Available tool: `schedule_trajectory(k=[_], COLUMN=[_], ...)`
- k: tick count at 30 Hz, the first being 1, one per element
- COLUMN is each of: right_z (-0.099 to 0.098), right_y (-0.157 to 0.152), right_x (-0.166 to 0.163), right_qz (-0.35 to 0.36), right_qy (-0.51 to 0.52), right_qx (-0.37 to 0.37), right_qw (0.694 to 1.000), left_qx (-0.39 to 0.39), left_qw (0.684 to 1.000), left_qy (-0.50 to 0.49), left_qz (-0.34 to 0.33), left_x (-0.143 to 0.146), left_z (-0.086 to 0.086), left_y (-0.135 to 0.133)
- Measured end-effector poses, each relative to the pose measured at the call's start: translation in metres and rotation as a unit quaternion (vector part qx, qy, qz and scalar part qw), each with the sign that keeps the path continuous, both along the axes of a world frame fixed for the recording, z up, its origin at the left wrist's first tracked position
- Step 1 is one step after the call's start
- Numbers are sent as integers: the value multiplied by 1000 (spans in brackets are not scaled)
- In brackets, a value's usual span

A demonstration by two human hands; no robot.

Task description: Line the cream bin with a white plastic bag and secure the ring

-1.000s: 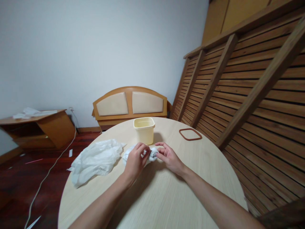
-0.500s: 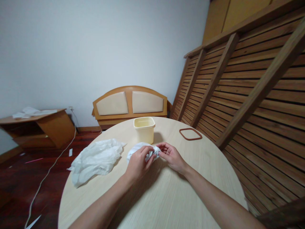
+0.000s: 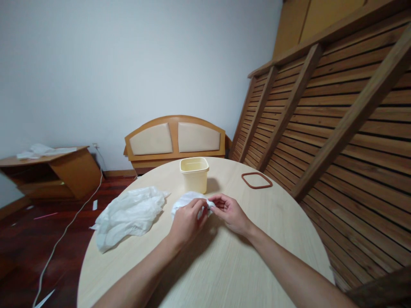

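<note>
My left hand [image 3: 189, 220] is closed on a white, thin, crumpled bundle [image 3: 185, 199] that looks like a plastic bag. Fingers of my right hand [image 3: 231, 215] pinch a small gathered end of it, close to the left fingertips. Much of the bundle is hidden behind the left hand. Just beyond stands an upright cream plastic bin [image 3: 195, 177] with an open top. A larger crumpled white plastic bag [image 3: 131, 216] lies spread out on the left of the round table [image 3: 237, 269].
A brown rounded-square ring [image 3: 257, 180] lies flat on the table's right side. A slatted wooden panel [image 3: 321, 119] leans along the right. Behind the table stands a padded headboard [image 3: 175, 141]. At left are a low cabinet [image 3: 73, 171] and a white cable [image 3: 66, 231] on the floor.
The gathered end between my fingers has turned slightly, and less of it shows. My fingers have closed in a little more. The bin, the ring and the larger bag have stayed put.
</note>
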State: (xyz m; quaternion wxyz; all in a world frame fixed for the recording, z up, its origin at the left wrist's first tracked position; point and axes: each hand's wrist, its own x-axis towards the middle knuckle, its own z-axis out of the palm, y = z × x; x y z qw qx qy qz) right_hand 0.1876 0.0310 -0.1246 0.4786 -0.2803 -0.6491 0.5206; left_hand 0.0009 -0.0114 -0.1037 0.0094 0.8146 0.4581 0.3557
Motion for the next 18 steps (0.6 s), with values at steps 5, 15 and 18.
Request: schedule_trajectory(k=[5,15,18], right_z=[3,4,1], right_y=[0,4,8], right_x=[-1,-2,-2], right_qz=[-11,-58,-94], right_qy=[7,39,16], right_qx=[-21,-46,-16], right_qw=[1000,997,995], left_qx=[1,-24,-37], left_qw=[1000,996,993], left_qy=[-17,-84,-103], left_qz=[-5,-36,-32], left_x=[0,1,2], left_z=[-3,-6,-6], left_y=[1,4,5])
